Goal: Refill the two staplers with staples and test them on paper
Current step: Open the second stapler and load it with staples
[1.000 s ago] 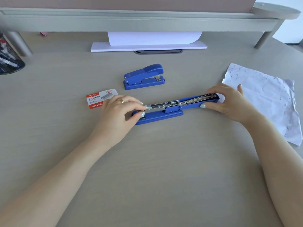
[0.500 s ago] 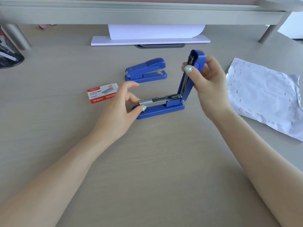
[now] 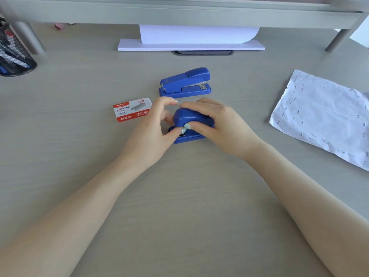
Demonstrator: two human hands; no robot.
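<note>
right hand [image 3: 215, 124] clamps the near stapler's [image 3: 189, 118] top down; left hand [image 3: 153, 128] seemingly pinches its front.

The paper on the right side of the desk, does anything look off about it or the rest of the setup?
The sheet of paper is crumpled and dotted with rows of staples all over, so it looks well used. It also lies askew to the desk edge. Otherwise things look orderly: the far stapler sits closed and the staple box lies flat and closed.
</note>
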